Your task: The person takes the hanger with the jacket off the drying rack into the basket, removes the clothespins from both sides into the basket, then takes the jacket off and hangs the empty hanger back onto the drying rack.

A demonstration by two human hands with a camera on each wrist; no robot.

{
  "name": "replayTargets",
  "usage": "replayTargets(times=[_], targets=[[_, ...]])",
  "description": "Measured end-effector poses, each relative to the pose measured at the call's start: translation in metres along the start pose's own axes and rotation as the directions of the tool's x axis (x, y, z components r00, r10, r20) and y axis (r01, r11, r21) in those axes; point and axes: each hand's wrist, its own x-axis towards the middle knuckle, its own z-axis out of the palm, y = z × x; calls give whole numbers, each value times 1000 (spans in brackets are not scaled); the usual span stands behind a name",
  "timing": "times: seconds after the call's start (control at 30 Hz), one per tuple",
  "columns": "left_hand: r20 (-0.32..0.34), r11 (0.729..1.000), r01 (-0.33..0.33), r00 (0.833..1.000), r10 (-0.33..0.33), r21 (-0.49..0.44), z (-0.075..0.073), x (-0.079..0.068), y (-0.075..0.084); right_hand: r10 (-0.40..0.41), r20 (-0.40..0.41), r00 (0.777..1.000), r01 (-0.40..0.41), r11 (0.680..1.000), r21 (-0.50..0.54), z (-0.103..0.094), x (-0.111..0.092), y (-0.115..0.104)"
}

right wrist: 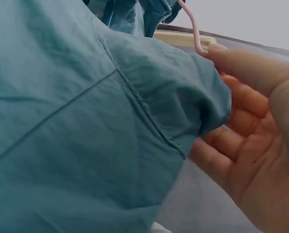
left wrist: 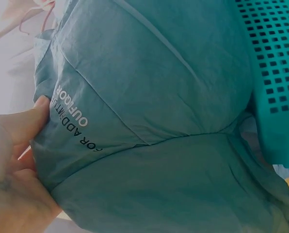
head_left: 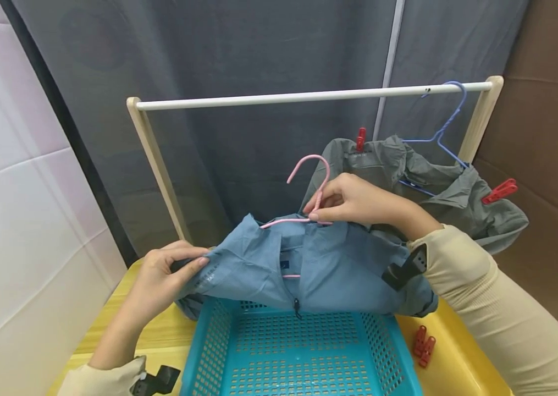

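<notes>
A blue jacket [head_left: 249,269] with a short front zipper is spread over a pink hanger [head_left: 328,173], whose hook sticks up from the collar. My right hand [head_left: 355,199] pinches the hanger at the base of its hook, thumb in front. In the right wrist view, its fingers are beside the jacket's fabric [right wrist: 135,97]. My left hand [head_left: 160,275] pinches the jacket's shoulder at the left, near small printed lettering [left wrist: 76,119]. Part of the hanger's lower bar shows through the neck opening; the rest is hidden in the jacket.
A teal perforated basket [head_left: 409,368] stands below the jacket. Behind is a rack with a white bar [head_left: 259,100]; a grey jacket [head_left: 498,231] hangs there on a blue hanger [head_left: 449,118], with red clips [head_left: 500,191]. More red clips [head_left: 419,341] lie on a yellow surface [head_left: 457,352] at right.
</notes>
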Motion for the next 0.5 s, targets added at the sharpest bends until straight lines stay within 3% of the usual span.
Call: replayTargets(times=[0.13, 0.23, 0.5], targets=[[13, 1000, 19, 1000, -19, -3, 1, 1, -1, 6, 45, 999, -9, 998, 57, 0, 1, 3], [30, 1000, 24, 999, -24, -5, 2, 1, -1, 5, 66, 998, -7, 999, 44, 0, 2, 4], [36, 999, -2, 999, 4, -45, -1, -1, -3, -31, 41, 999, 30, 999, 13, 0, 0, 2]])
